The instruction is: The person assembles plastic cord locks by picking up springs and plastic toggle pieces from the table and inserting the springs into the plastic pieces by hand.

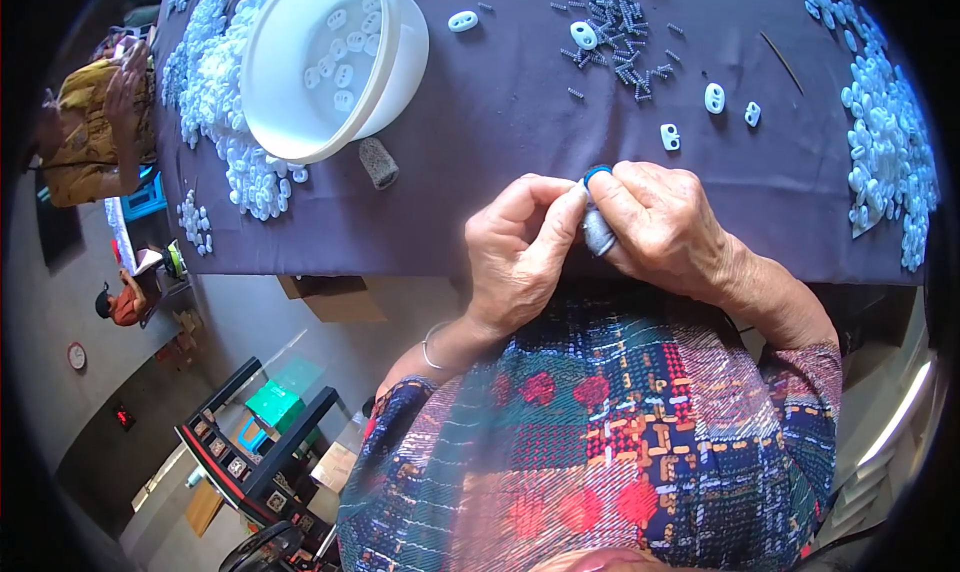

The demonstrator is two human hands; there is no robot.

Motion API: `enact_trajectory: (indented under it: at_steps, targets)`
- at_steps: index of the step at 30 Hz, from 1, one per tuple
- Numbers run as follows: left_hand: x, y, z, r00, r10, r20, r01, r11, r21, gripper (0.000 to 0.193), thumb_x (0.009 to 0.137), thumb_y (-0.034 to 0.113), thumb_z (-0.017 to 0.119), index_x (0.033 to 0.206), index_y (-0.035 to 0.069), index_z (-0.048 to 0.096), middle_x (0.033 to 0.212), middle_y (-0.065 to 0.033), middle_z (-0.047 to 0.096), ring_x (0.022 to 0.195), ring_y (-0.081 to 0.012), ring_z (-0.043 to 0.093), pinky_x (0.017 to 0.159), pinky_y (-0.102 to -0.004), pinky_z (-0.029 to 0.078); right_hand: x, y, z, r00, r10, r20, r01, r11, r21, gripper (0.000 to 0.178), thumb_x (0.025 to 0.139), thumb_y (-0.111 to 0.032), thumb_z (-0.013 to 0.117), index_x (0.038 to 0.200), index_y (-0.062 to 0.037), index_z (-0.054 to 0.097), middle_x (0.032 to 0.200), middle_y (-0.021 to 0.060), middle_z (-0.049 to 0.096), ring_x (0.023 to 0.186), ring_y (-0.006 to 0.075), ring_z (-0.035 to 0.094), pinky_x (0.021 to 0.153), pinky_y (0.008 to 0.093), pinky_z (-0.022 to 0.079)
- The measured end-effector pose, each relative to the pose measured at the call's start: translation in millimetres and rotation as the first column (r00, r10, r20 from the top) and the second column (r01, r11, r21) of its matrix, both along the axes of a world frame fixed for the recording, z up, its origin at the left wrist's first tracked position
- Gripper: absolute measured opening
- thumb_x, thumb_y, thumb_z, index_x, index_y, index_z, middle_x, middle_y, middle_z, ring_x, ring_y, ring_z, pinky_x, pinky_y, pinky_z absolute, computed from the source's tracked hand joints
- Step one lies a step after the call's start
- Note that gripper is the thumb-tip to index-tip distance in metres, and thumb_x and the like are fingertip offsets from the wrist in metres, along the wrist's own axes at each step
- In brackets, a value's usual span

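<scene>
Over the near edge of the table, my left hand (522, 242) and my right hand (662, 217) meet with fingertips together. Both are closed in a pinch around something too small and too covered to make out. A blue band (597, 174) shows at the fingertips of my right hand, and a grey cloth finger cover (598, 232) sits just below it. Beyond my right hand lie a white two-hole cord lock (670, 137), another white cord lock (714, 99) and a smaller white piece (752, 114).
A white tub (405, 82) holding several white pieces stands at left, beside a heap of white pieces (225, 92). Small metal springs (628, 47) are scattered at the far middle. Another pile (888, 147) lies at right. A grey fuzzy block (378, 164) sits by the tub.
</scene>
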State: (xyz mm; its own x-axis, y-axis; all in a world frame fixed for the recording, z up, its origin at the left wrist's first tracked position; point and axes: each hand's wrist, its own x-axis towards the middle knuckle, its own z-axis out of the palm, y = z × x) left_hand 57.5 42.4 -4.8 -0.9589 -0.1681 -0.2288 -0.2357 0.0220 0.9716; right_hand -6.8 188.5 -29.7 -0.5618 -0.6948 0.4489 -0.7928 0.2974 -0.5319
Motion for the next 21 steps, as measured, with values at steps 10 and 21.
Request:
enact_trajectory:
  at_steps: [10, 21]
  targets:
    - [2.0, 1.1, -3.3, 0.998, 0.028, -0.049, -0.028, 1.000, 0.002, 0.009, 0.088, 0.006, 0.059, 0.088, -0.003, 0.061, 0.074, 0.0008, 0.060, 0.065, -0.0023, 0.053, 0.057, -0.0159, 0.043, 0.3, -0.3, -0.3, 1.000, 0.018, -0.020, -0.018, 1.000, 0.007, 0.017, 0.064, -0.005, 0.062, 0.075, 0.0015, 0.051, 0.062, 0.0078, 0.047, 0.054, 0.0211, 0.055, 0.048, 0.0310, 0.047]
    - [1.2, 0.4, -3.3, 0.999, 0.017, -0.031, -0.017, 1.000, 0.012, 0.009, 0.088, 0.006, 0.060, 0.088, -0.003, 0.061, 0.073, 0.0008, 0.060, 0.064, -0.0027, 0.053, 0.057, -0.0162, 0.044, -1.1, 0.2, -0.9, 0.999, 0.038, 0.003, -0.038, 0.999, 0.021, 0.016, 0.065, -0.004, 0.061, 0.075, 0.0004, 0.050, 0.063, 0.0082, 0.048, 0.056, 0.0216, 0.056, 0.049, 0.0321, 0.048]
